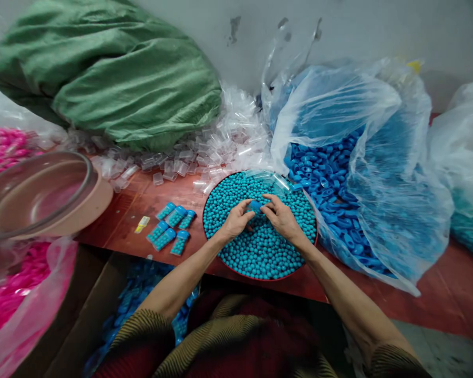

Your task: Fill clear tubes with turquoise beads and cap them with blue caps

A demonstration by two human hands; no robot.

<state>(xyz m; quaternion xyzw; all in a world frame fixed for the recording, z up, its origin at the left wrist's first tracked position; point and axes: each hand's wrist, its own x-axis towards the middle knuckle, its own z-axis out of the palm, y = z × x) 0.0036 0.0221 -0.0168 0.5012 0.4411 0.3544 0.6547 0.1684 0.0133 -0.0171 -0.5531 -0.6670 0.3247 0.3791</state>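
Observation:
Both my hands meet over a round red-rimmed tray full of small turquoise balls [260, 257]. Between them is a small clear container with a blue cap [255, 206]. My left hand [238, 218] pinches it from the left, thumb and fingers closed. From the other side, the fingers of my right hand [280, 216] are bent against the blue cap. A few empty clear containers [276, 181] lie on the balls at the tray's far edge. Left of the tray, several blue-capped containers filled with turquoise balls [176, 216] lie on the red table.
Clear empty containers [224, 142] are heaped behind the tray, beside a big green sack [134, 79]. To the right, an open plastic bag [398, 194] spills blue caps [323, 173]. A pinkish basin [98, 202] stands at left, above a bag of pink pieces [16, 294].

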